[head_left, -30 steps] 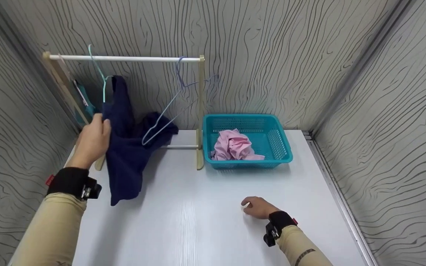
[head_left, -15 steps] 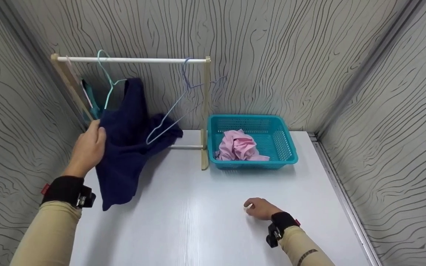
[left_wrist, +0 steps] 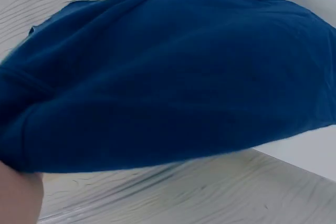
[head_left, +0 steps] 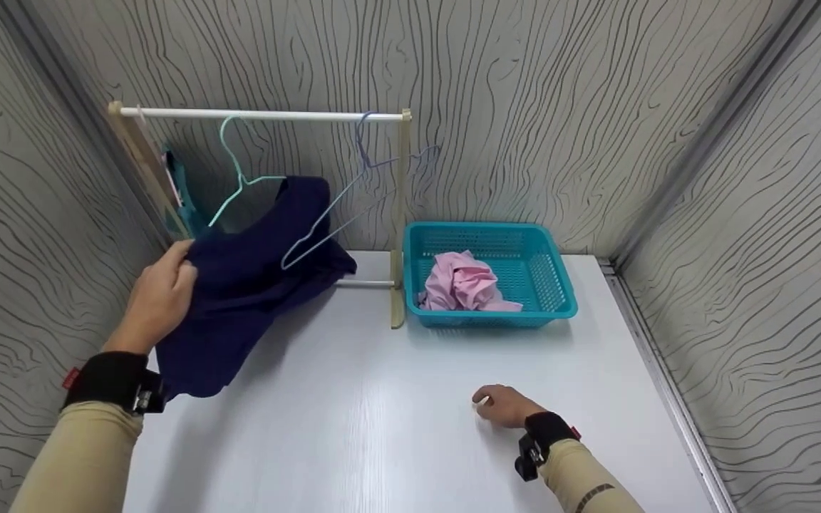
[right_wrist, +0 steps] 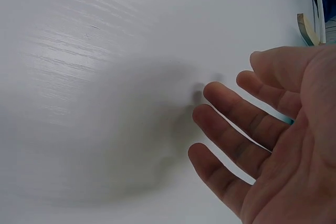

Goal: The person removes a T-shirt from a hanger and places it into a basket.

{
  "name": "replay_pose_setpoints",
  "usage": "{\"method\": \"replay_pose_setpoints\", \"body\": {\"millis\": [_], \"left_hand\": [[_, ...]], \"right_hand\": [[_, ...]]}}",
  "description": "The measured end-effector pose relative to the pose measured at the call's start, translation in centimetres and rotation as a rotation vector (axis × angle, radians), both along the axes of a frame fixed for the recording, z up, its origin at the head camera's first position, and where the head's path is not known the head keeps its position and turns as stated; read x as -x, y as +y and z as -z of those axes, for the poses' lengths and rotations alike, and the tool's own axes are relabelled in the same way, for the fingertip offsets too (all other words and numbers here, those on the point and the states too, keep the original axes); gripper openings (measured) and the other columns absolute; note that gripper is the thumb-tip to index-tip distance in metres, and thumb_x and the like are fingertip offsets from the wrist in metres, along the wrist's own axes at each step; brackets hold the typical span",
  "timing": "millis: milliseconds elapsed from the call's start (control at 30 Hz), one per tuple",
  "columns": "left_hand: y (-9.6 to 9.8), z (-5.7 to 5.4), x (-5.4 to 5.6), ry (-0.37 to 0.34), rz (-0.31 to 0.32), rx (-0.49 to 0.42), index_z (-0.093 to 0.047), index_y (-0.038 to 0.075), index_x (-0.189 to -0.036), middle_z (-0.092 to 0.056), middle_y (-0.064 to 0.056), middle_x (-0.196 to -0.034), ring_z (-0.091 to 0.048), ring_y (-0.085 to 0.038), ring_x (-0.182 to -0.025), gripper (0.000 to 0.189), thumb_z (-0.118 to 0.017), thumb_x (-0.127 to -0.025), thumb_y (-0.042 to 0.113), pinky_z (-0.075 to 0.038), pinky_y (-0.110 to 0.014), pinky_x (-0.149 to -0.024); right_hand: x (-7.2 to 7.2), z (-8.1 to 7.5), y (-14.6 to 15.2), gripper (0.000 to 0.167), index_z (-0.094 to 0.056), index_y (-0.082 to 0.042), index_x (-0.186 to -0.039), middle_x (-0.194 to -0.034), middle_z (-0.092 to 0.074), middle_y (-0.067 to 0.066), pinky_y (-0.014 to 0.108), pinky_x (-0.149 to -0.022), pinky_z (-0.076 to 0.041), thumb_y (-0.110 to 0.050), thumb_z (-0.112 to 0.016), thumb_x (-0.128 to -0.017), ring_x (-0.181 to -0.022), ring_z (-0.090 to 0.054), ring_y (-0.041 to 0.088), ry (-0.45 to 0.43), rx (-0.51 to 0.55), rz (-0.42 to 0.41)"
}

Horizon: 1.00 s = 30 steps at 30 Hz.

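In the head view, the left hand (head_left: 157, 296) at left of the frame pinches the edge of a navy garment (head_left: 261, 263) between thumb and fingers; whether it also grips the mint hanger (head_left: 241, 178) inside the cloth cannot be told. The garment spreads left of centre, slanting toward the lower left, with the hanger's hook up at the white rail (head_left: 296, 115); contact there is unclear. Right of centre stands a teal perforated basket (head_left: 489, 313) with a crumpled pink cloth (head_left: 457, 281) in its left part, while the teal floor shows at its right. A purple-blue hanger (head_left: 368, 167) hangs near the rail's right end, and a teal garment (head_left: 194, 216) shows by the left post. At lower right, the right hand (head_left: 502, 406) is over the white table (head_left: 417, 456), holding nothing; the right wrist view shows its fingers loosely bent with small gaps between them.
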<state>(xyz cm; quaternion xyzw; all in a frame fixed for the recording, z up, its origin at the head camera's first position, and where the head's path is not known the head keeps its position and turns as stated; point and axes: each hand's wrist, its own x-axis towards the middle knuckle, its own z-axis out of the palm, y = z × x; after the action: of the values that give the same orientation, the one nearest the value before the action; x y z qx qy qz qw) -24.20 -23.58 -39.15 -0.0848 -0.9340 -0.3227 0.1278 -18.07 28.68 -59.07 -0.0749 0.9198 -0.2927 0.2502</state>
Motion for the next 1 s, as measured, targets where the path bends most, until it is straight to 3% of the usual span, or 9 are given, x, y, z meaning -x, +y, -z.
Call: {"method": "replay_pose_setpoints", "body": {"millis": [133,267,300,500,633,733,833,900,1000], "left_hand": [[-0.7,1.0,-0.3,-0.051,0.0,0.042,-0.041,0.006,-0.142,-0.056,-0.022,-0.088,-0.054,-0.038,-0.081,0.044,-0.026,-0.103,0.018,-0.04,-0.053,-0.077],[-1.4,2.1,-0.5,-0.103,-0.017,0.092,-0.043,0.003,-0.135,-0.057,-0.031,-0.121,-0.057,-0.048,-0.102,0.039,-0.026,-0.102,0.015,-0.04,-0.063,-0.084],[-1.5,2.4,-0.5,-0.117,-0.025,0.104,-0.044,0.001,-0.132,-0.057,-0.032,-0.123,-0.057,-0.049,-0.105,0.038,-0.026,-0.102,0.014,-0.04,-0.063,-0.085],[-2.6,4.7,-0.9,-0.155,-0.09,0.149,-0.052,-0.004,-0.113,-0.061,-0.031,-0.107,-0.058,-0.049,-0.095,0.034,-0.025,-0.101,0.013,-0.042,-0.06,-0.081],[-3.5,6.1,-1.5,-0.16,-0.106,0.144,-0.056,-0.003,-0.108,-0.063,-0.03,-0.107,-0.058,-0.051,-0.096,0.035,-0.026,-0.101,0.014,-0.042,-0.061,-0.084],[-4.0,6.9,-2.2,-0.184,-0.094,0.121,-0.056,0.002,-0.096,-0.061,-0.023,-0.09,-0.057,-0.042,-0.082,0.029,-0.033,-0.101,0.018,-0.043,-0.05,-0.074],[-4.0,7.4,-2.6,-0.18,-0.061,0.103,-0.049,0.01,-0.082,-0.047,-0.007,-0.074,-0.047,-0.025,-0.069,0.026,-0.043,-0.101,0.027,-0.035,-0.036,-0.064],[-3.9,7.4,-2.7,-0.161,-0.03,0.102,-0.044,0.012,-0.077,-0.039,-0.001,-0.07,-0.041,-0.019,-0.065,0.03,-0.049,-0.1,0.032,-0.03,-0.032,-0.063],[-3.7,7.0,-2.6,-0.137,0.019,0.114,-0.047,0.013,-0.077,-0.039,0.001,-0.07,-0.042,-0.017,-0.065,0.034,-0.055,-0.098,0.038,-0.032,-0.032,-0.064]], "right_hand": [[0.0,0.1,-0.2,0.025,-0.063,-0.002,-0.113,-0.107,-0.064,0.013,0.044,-0.083,-0.048,-0.012,-0.057,-0.09,-0.094,-0.058,0.024,0.0,-0.011,0.001],[-0.1,0.2,-0.4,0.025,-0.064,-0.002,-0.113,-0.107,-0.064,0.013,0.045,-0.083,-0.049,-0.012,-0.058,-0.091,-0.094,-0.059,0.024,-0.007,-0.012,0.015],[-0.1,0.2,-0.4,0.025,-0.064,-0.003,-0.113,-0.107,-0.064,0.013,0.045,-0.083,-0.049,-0.012,-0.058,-0.091,-0.094,-0.058,0.024,-0.01,-0.01,0.02],[-0.2,0.4,-0.5,0.025,-0.064,-0.003,-0.114,-0.105,-0.065,0.011,0.044,-0.081,-0.049,-0.013,-0.059,-0.091,-0.092,-0.059,0.023,-0.026,-0.011,0.034],[-0.5,0.4,-0.4,0.026,-0.064,-0.003,-0.114,-0.105,-0.065,0.012,0.044,-0.08,-0.05,-0.013,-0.059,-0.091,-0.092,-0.059,0.024,-0.026,-0.004,0.024],[-0.6,0.3,-0.2,0.025,-0.064,-0.003,-0.113,-0.105,-0.064,0.012,0.043,-0.079,-0.049,-0.013,-0.058,-0.091,-0.092,-0.058,0.024,-0.027,-0.003,0.023],[-0.6,0.3,-0.1,0.024,-0.064,-0.003,-0.114,-0.105,-0.064,0.012,0.043,-0.079,-0.049,-0.013,-0.058,-0.092,-0.092,-0.058,0.024,-0.025,0.002,0.018],[-0.5,0.2,0.0,0.025,-0.063,-0.002,-0.114,-0.105,-0.064,0.012,0.042,-0.078,-0.049,-0.013,-0.058,-0.092,-0.091,-0.058,0.024,-0.019,0.008,0.002],[-0.1,-0.1,0.0,0.026,-0.062,0.0,-0.115,-0.105,-0.065,0.013,0.041,-0.078,-0.049,-0.013,-0.058,-0.093,-0.091,-0.059,0.023,0.006,0.023,-0.04]]}}
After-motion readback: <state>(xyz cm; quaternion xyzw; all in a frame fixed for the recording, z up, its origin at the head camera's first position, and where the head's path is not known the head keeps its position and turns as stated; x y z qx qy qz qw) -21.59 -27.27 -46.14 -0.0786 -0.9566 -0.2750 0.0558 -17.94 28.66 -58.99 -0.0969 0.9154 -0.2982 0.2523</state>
